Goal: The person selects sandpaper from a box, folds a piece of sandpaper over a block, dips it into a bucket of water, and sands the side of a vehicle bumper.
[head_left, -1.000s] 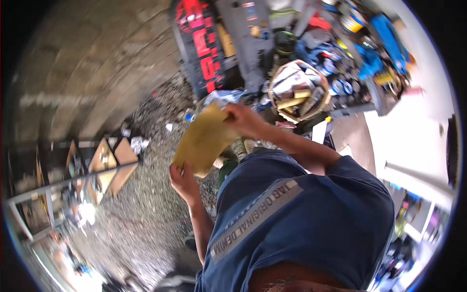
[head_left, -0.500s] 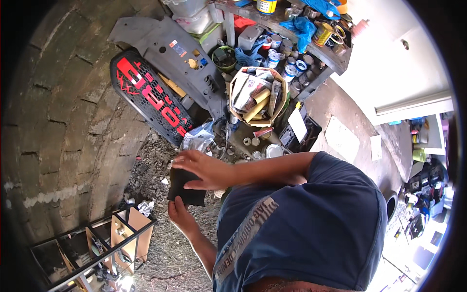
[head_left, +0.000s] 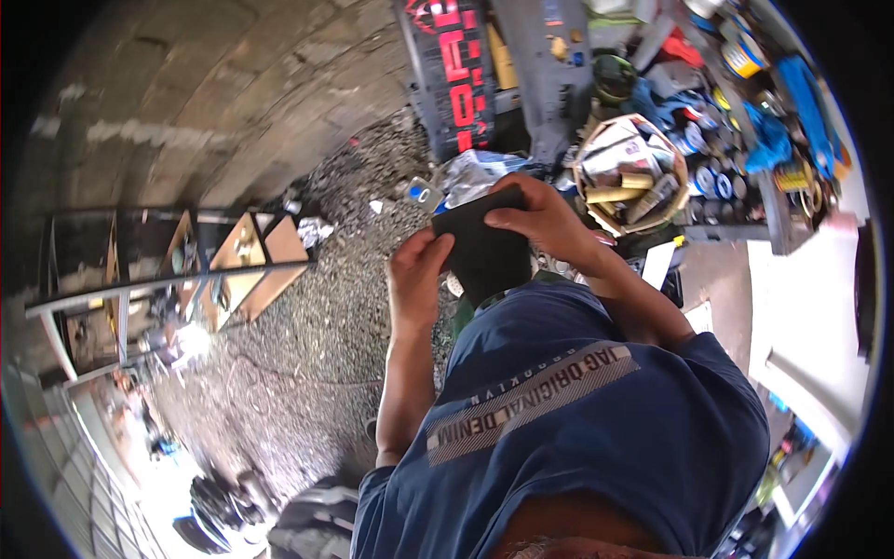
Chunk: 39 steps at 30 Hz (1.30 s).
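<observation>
Clerk: Item and location?
Keeper: Dark sheet [head_left: 480, 252], one; left of the cardboard box [head_left: 603, 217] and nearer the wearer.
Clerk: Hands?
Keeper: Left hand [head_left: 414, 265], farther left of the box: thumb and fingers pinching the sheet's left edge. Right hand [head_left: 551, 222], closer to the box: pinching the upper right corner, thumb on the face.
Clerk: Handling note?
Keeper: Advisable: light, even grip at the edges, both sides level, no hard pull; a sharp bend would probably crease it.
Clerk: Appearance?
Keeper: Near-black, matt, thin, roughly four-sided; underside not visible.
</observation>
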Each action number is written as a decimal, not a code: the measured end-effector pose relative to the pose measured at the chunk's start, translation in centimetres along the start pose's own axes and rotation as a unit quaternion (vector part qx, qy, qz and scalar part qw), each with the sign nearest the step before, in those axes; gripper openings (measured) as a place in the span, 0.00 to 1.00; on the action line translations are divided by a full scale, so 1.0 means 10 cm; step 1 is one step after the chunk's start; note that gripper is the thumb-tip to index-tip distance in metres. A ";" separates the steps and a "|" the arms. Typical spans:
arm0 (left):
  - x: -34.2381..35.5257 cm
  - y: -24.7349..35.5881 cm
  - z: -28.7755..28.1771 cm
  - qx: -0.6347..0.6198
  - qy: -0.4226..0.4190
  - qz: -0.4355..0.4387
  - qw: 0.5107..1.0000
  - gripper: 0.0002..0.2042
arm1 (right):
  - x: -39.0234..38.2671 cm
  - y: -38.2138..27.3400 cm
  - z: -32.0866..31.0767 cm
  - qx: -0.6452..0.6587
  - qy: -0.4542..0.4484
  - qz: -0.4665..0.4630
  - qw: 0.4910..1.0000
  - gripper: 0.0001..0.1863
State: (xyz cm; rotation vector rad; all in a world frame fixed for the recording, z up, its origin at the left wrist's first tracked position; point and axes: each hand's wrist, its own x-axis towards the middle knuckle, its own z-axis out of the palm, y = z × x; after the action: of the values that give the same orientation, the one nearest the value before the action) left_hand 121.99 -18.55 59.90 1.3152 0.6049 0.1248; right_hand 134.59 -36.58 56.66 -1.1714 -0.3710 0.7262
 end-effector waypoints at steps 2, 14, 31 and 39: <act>-0.03 -0.01 -0.06 -0.009 0.007 0.007 1.000 0.05 | 0.01 -0.04 0.10 0.011 -0.002 0.013 1.000 0.16; -0.12 -0.12 -0.35 -0.002 0.013 0.021 1.000 0.05 | 0.09 -0.16 0.31 -0.133 -0.018 0.022 0.991 0.15; -0.28 -0.15 -0.45 -0.032 0.039 0.075 0.996 0.05 | 0.15 -0.14 0.52 -0.098 -0.035 0.015 0.994 0.11; -0.30 -0.24 -0.38 0.040 0.092 0.141 0.985 0.07 | 0.18 0.08 0.46 -0.178 0.006 -0.056 0.982 0.17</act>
State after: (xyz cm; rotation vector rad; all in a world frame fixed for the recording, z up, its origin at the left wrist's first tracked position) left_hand 117.01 -17.17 58.22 1.4742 0.5812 0.4631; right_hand 132.84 -31.96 57.35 -1.4781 -0.5689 0.5678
